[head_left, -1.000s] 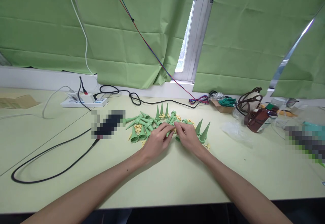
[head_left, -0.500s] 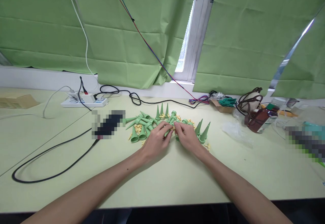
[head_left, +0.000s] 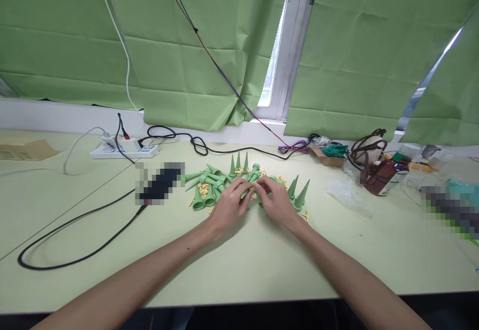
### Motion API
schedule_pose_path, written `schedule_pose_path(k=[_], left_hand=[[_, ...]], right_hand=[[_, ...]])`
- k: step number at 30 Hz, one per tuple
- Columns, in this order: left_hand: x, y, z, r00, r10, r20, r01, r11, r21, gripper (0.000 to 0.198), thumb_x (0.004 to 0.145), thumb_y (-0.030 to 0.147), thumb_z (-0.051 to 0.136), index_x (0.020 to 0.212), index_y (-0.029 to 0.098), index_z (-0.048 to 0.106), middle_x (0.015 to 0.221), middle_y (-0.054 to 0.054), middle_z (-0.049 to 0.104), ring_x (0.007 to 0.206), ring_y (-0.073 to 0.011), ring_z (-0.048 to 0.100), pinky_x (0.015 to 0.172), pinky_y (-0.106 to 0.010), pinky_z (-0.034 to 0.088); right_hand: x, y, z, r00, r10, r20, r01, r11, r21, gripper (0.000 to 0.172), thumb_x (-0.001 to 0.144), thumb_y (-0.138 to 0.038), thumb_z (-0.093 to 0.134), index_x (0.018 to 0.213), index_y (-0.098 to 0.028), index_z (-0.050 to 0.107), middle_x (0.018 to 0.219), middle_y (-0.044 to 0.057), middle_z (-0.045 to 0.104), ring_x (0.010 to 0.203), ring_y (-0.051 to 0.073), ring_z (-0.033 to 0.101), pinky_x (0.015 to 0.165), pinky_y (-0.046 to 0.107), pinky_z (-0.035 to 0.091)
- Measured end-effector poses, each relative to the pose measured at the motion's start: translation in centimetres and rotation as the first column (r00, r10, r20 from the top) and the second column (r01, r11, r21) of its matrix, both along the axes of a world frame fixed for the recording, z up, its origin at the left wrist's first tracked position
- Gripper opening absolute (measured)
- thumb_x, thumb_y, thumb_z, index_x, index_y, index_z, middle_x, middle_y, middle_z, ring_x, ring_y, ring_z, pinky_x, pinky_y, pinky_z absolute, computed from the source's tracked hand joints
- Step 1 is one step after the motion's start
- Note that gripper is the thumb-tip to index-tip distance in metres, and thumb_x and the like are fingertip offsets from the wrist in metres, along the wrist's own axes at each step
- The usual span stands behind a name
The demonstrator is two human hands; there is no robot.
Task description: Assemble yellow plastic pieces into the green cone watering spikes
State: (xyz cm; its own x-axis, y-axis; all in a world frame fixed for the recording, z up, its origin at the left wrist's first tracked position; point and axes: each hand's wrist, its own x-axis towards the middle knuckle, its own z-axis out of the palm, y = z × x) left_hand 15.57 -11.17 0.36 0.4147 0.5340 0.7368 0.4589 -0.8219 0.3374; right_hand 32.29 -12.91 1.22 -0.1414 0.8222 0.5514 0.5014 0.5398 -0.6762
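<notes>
My left hand (head_left: 232, 204) has its fingers closed around a green plastic spike (head_left: 246, 193), of which only a small part shows between thumb and fingers. My right hand (head_left: 276, 201) meets it with thumb and forefinger pinched together; whatever lies in that pinch is too small and hidden to name. Around both hands spreads a pile of green hollow cones (head_left: 204, 197), some lying and some tilted, mixed with small yellow plastic pieces (head_left: 203, 189). Several cones stand point up behind the hands (head_left: 238, 163), and more stand to the right (head_left: 300, 197).
A blurred-out dark device (head_left: 160, 184) with a black cable lies left. Behind it is a white power strip (head_left: 125, 149). At right are a clear plastic bag (head_left: 348, 195), a brown bottle (head_left: 387, 175) and a small cardboard box (head_left: 327, 156). Green curtains (head_left: 187, 60) hang behind the table.
My right fingers have shifted slightly at the left fingertips, the forefinger now bent more over the thumb. My left hand has barely moved, and the pile looks the same.
</notes>
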Motion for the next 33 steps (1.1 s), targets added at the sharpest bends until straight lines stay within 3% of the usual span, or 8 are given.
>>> schedule_pose_path(k=[6,22,27,30,33], left_hand=[[0.00,-0.02,-0.05,1.000,-0.011,-0.005,0.011,1.000,-0.007,0.018,0.095,0.012,0.051,0.107,0.020,0.062,0.100,-0.005,0.063,0.088,-0.0166,0.063,0.075,-0.031,0.054],[0.07,-0.38,0.00,0.999,-0.037,-0.017,0.038,0.999,0.026,0.016,0.095,0.012,0.051,0.105,0.019,0.062,0.101,-0.006,0.064,0.087,-0.0160,0.065,0.074,-0.030,0.056],[0.03,-0.20,0.06,1.000,-0.029,-0.010,0.029,0.999,0.027,0.018,0.095,0.012,0.050,0.106,0.019,0.063,0.100,-0.006,0.065,0.087,-0.0162,0.064,0.074,-0.031,0.056],[-0.02,-0.07,0.11,1.000,-0.010,-0.003,0.010,1.000,0.022,0.018,0.095,0.013,0.050,0.106,0.019,0.063,0.097,-0.005,0.064,0.085,-0.0165,0.064,0.071,-0.030,0.056],[-0.07,0.05,0.04,1.000,0.002,0.003,-0.002,1.000,0.016,0.018,0.095,0.012,0.050,0.106,0.019,0.063,0.098,-0.005,0.064,0.086,-0.0164,0.063,0.073,-0.031,0.056]], right_hand=[[0.09,0.19,-0.20,0.999,-0.026,0.024,0.027,1.000,-0.004,0.029,0.099,-0.037,0.045,0.078,-0.021,0.055,0.070,0.001,0.062,0.061,0.015,0.054,0.060,0.026,0.040],[0.20,0.47,-0.37,0.989,-0.128,0.070,0.125,0.991,0.041,0.050,0.098,-0.046,0.044,0.057,-0.021,0.034,0.051,-0.006,0.031,0.050,0.012,0.029,0.052,0.027,0.027],[0.11,0.26,-0.31,0.991,-0.119,0.055,0.118,0.993,0.025,0.044,0.099,-0.045,0.045,0.062,-0.021,0.047,0.053,-0.005,0.043,0.050,0.012,0.038,0.053,0.027,0.032],[-0.03,-0.10,0.09,0.997,-0.069,0.022,0.070,0.998,-0.008,0.031,0.099,-0.042,0.047,0.080,-0.020,0.060,0.066,-0.001,0.061,0.056,0.014,0.051,0.057,0.026,0.039],[-0.12,-0.28,0.40,0.999,-0.042,0.013,0.042,0.999,0.008,0.025,0.098,-0.038,0.048,0.088,-0.020,0.063,0.080,0.003,0.068,0.064,0.016,0.056,0.062,0.027,0.043]])
